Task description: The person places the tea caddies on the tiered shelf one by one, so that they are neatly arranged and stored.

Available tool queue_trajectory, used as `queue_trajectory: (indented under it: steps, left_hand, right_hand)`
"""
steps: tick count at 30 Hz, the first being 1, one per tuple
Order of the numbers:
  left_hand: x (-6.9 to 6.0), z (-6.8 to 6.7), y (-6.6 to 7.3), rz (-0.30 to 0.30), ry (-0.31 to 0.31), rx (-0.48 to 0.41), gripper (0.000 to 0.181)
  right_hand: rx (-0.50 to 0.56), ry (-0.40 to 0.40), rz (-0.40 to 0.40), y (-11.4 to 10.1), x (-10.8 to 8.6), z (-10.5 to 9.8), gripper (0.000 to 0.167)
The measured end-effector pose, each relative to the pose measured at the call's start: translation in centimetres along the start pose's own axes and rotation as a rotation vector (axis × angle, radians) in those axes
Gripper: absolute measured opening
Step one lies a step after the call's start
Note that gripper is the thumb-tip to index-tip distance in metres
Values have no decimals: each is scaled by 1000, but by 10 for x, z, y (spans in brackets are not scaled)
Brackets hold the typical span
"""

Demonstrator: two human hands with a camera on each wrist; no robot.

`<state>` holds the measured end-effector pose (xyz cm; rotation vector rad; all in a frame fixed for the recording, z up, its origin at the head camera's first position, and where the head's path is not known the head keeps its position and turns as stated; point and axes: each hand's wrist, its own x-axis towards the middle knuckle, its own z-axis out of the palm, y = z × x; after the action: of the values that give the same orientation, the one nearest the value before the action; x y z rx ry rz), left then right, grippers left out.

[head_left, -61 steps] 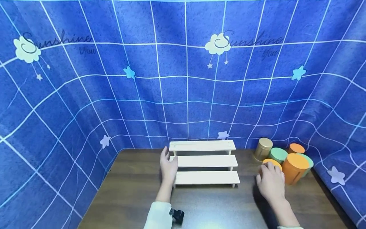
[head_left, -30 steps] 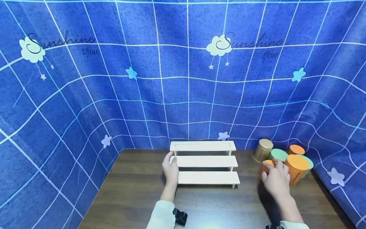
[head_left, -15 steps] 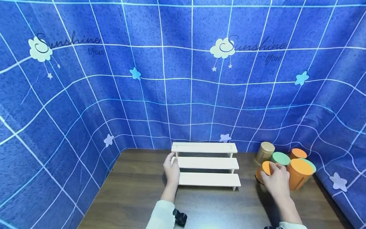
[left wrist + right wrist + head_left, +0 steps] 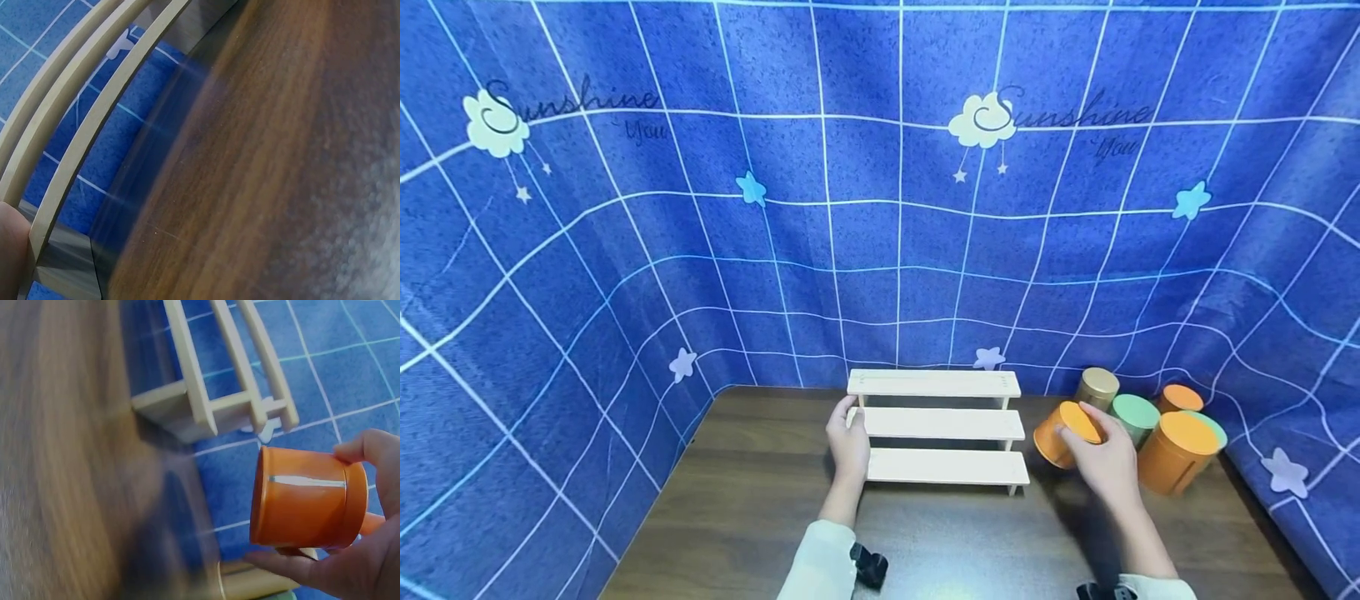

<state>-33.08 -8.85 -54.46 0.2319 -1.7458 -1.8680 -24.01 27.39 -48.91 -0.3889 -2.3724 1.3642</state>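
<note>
A white three-tier shelf stands at the middle of the wooden table. My left hand grips its left end, fingers on the side of the middle tier; in the left wrist view only a bit of a finger shows against the shelf's slats. My right hand pinches a small orange canister near its lid, tilted, to the right of the shelf. The right wrist view shows that canister between thumb and fingers of my right hand, off the table.
Behind and right of my right hand stand a gold canister, green canisters, a small orange one and a large orange one. Blue patterned cloth hangs behind and at both sides of the table.
The right hand has taken hold of the small orange canister and moved it left, away from the group, toward the shelf. The left hand has stayed at the shelf's left end.
</note>
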Motion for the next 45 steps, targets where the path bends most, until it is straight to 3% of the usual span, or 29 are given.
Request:
queue_trajectory:
  steps: [7,14,20,28,36,45]
  left_hand:
    - [1,-5,-1,4,-38,6,32]
    - [0,-6,0,0,-49,-7,34]
    - [-2,-6,-1,4,-43,-21,36]
    - [1,-5,-4,18,-30,13,36]
    - [0,-5,-2,26,-42,-5,37]
    - [0,-5,-3,25,-18,-26,35]
  right_hand:
    - [221,-75,88,-15,-4,3,71]
    - [111,16,43,-27,-9,9,86]
    - [169,50,4,-35,-15,18,83]
    - [235,-8,-78,-44,-18,33,83]
    - [230,-11,-79,-42,-25,46,85]
    - [287,-80,-116,-52,-33,60,82]
